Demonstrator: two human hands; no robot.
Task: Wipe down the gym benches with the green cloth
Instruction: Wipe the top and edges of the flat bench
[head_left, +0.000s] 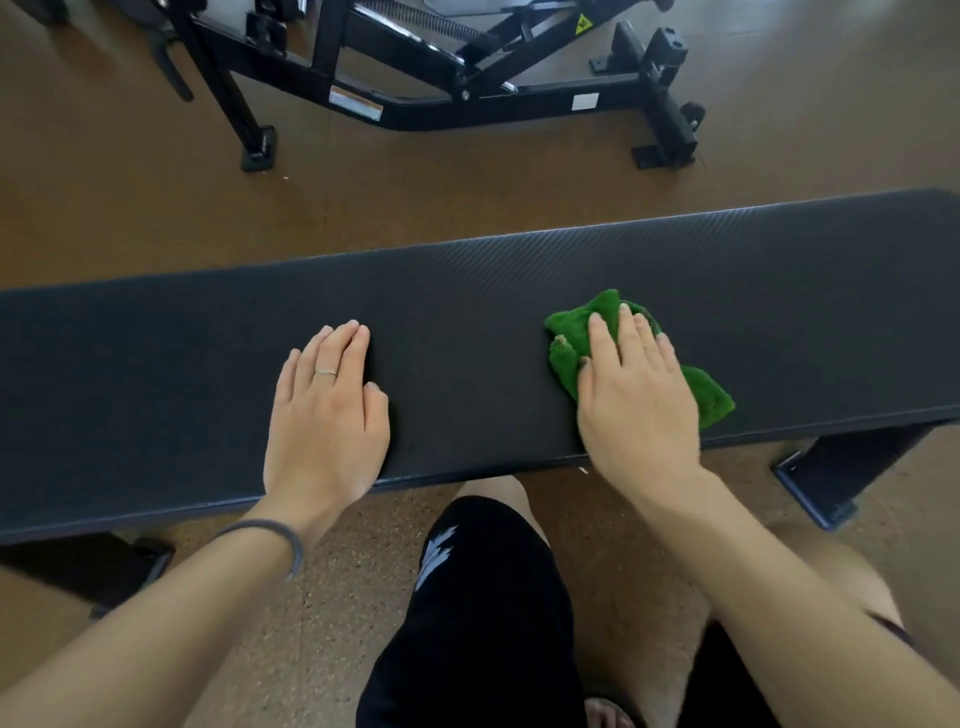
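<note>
pressing green cloth (582, 332) on bench (467, 291), right hand (636, 395) (fingers flat).

left hand (327, 415) flat, fingers straight, right hand (636, 400) flat, pressing down

A gym: long flat padded worktop (467, 322) w/ black textured vinyl, brown speckled rubber floor (130, 218), and behind it a black steel equip. frame (431, 104) w/ warning sticker (583, 24).
</note>
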